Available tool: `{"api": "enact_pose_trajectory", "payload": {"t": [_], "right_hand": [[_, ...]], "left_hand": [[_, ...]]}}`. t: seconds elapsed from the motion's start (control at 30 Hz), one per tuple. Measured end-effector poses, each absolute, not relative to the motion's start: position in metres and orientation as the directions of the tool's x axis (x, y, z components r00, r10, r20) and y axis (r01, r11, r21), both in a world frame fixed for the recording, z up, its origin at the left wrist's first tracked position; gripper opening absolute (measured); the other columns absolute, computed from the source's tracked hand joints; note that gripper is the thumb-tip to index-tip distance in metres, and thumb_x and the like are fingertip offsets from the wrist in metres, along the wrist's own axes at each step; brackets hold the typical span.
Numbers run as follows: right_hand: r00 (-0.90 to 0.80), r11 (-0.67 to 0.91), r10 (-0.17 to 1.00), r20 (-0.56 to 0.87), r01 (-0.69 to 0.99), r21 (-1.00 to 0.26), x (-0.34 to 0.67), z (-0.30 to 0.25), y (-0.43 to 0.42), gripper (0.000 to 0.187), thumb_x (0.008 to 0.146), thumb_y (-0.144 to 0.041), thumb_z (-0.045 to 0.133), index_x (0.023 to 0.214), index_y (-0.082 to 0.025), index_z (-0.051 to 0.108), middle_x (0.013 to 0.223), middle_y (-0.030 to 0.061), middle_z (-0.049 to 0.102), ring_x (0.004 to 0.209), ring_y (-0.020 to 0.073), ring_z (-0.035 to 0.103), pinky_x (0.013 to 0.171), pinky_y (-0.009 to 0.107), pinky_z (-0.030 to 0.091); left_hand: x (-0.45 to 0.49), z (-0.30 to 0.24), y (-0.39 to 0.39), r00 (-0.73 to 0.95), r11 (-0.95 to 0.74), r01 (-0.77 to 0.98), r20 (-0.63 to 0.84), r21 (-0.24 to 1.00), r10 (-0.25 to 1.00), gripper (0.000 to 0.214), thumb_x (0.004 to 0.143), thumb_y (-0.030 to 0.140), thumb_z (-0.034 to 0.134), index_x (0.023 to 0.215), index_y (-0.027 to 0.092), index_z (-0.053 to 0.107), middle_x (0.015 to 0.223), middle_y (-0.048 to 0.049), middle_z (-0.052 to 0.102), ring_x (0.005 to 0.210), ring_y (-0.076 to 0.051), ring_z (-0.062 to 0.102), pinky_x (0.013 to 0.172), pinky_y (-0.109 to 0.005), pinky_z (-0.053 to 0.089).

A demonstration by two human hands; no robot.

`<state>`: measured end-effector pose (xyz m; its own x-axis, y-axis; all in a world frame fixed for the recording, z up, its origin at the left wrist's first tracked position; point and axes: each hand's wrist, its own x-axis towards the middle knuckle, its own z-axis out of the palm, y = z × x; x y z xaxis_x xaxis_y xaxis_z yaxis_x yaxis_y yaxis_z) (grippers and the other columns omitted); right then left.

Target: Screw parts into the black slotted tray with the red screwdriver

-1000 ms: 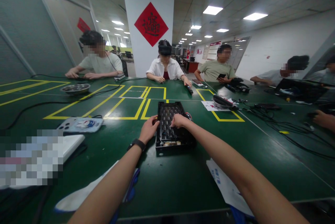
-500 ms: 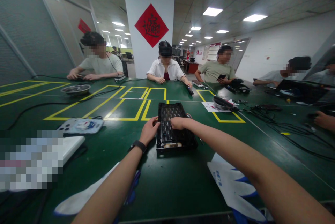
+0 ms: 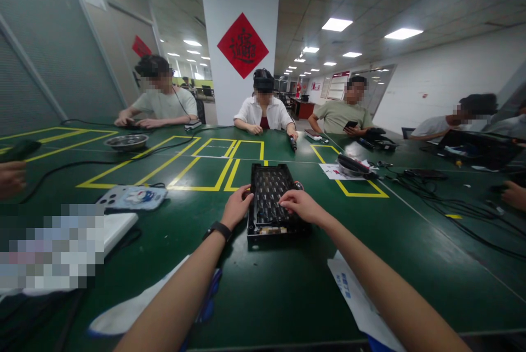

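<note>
In front of me on the green table sits a black rectangular case [image 3: 269, 185], its upper face filled with rows of small shiny parts. My left hand [image 3: 237, 205], a dark band on its wrist, grips the case's left edge between thumb and fingers. Over the right half of the case is my right hand [image 3: 302, 205], fingers bent and tips pinched together; whatever lies between them is too small to make out. A small round metallic object [image 3: 299, 185] shows partly behind the case's right side.
White-and-blue gloves [image 3: 123, 313] lie beneath my forearms. A phone in a patterned case [image 3: 137, 197] and a metal bowl [image 3: 126, 142] are on the left. Cables [image 3: 447, 204] and another bowl [image 3: 352, 165] are on the right. Several people sit around the table; another person's hand [image 3: 11, 177] enters at left.
My right hand has lifted slightly and shifted right over the case, fingertips now visible. My left hand keeps its hold. Another person's hand with a dark object has appeared at far left.
</note>
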<state>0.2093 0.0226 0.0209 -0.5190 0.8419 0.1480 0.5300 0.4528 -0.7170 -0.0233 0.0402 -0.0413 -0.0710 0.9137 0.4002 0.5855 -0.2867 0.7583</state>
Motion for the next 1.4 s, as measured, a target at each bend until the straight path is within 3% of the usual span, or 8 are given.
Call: {"api": "enact_pose_trajectory", "payload": {"t": [0.1, 0.2, 0.33, 0.47, 0.7, 1.1, 1.4], "right_hand": [[-0.500, 0.474, 0.829, 0.250, 0.393, -0.788, 0.211, 0.016, 0.013, 0.021, 0.078, -0.030, 0.054, 0.086, -0.014, 0.064, 0.083, 0.0054, 0.065, 0.072, 0.0131, 0.060, 0.066, 0.025, 0.049], [-0.502, 0.469, 0.824, 0.263, 0.342, -0.814, 0.211, 0.010, 0.007, 0.022, 0.078, -0.030, 0.054, 0.088, -0.013, 0.065, 0.081, 0.0051, 0.066, 0.073, 0.0138, 0.061, 0.071, 0.028, 0.048], [-0.491, 0.513, 0.814, 0.308, 0.363, -0.778, 0.209, 0.007, -0.001, 0.022, 0.076, -0.029, 0.058, 0.092, -0.015, 0.063, 0.079, 0.0034, 0.065, 0.069, 0.0126, 0.059, 0.067, 0.026, 0.047], [-0.523, 0.581, 0.784, 0.333, 0.433, -0.689, 0.209, 0.008, -0.007, 0.014, 0.076, -0.026, 0.058, 0.084, -0.016, 0.063, 0.075, 0.0020, 0.062, 0.065, 0.0109, 0.055, 0.061, 0.024, 0.043], [-0.518, 0.647, 0.757, 0.398, 0.514, -0.563, 0.210, 0.013, -0.013, 0.009, 0.080, -0.021, 0.053, 0.086, -0.017, 0.058, 0.082, 0.0019, 0.058, 0.072, 0.0111, 0.051, 0.066, 0.024, 0.040], [-0.551, 0.692, 0.720, 0.421, 0.525, -0.495, 0.208, 0.016, -0.017, 0.010, 0.076, -0.021, 0.058, 0.085, -0.018, 0.058, 0.083, 0.0024, 0.056, 0.074, 0.0124, 0.052, 0.069, 0.026, 0.042], [-0.536, 0.666, 0.739, 0.408, 0.489, -0.564, 0.212, 0.011, -0.011, 0.010, 0.077, -0.025, 0.060, 0.082, -0.018, 0.063, 0.078, 0.0013, 0.060, 0.071, 0.0117, 0.054, 0.067, 0.025, 0.042]], "left_hand": [[-0.024, -0.041, 0.039, -0.076, -0.275, 0.584, 0.389, 0.764, 0.918, 0.039, 0.081, 0.033, 0.047, 0.116, 0.018, 0.053, 0.107, -0.0083, 0.062, 0.097, -0.018, 0.058, 0.087, -0.033, 0.044], [-0.024, -0.042, 0.040, -0.080, -0.267, 0.583, 0.381, 0.768, 0.921, 0.039, 0.081, 0.032, 0.047, 0.116, 0.018, 0.053, 0.107, -0.0083, 0.062, 0.097, -0.018, 0.058, 0.087, -0.033, 0.044], [-0.024, -0.041, 0.041, -0.073, -0.266, 0.571, 0.371, 0.777, 0.926, 0.039, 0.081, 0.032, 0.048, 0.117, 0.017, 0.053, 0.107, -0.0085, 0.062, 0.098, -0.018, 0.058, 0.089, -0.033, 0.043], [-0.023, -0.039, 0.041, -0.046, -0.281, 0.572, 0.373, 0.770, 0.927, 0.041, 0.081, 0.032, 0.047, 0.119, 0.017, 0.051, 0.112, -0.0091, 0.060, 0.101, -0.019, 0.056, 0.091, -0.034, 0.042], [-0.022, -0.037, 0.038, -0.032, -0.283, 0.578, 0.367, 0.766, 0.930, 0.043, 0.081, 0.032, 0.047, 0.122, 0.017, 0.049, 0.115, -0.0089, 0.058, 0.103, -0.019, 0.055, 0.093, -0.034, 0.041], [-0.024, -0.040, 0.031, -0.010, -0.292, 0.598, 0.371, 0.747, 0.929, 0.044, 0.081, 0.033, 0.048, 0.122, 0.017, 0.048, 0.122, -0.0102, 0.054, 0.108, -0.019, 0.053, 0.097, -0.036, 0.037], [-0.022, -0.041, 0.033, -0.001, -0.301, 0.615, 0.382, 0.729, 0.924, 0.044, 0.081, 0.032, 0.048, 0.122, 0.016, 0.047, 0.119, -0.0101, 0.055, 0.106, -0.019, 0.054, 0.096, -0.035, 0.039]]}}
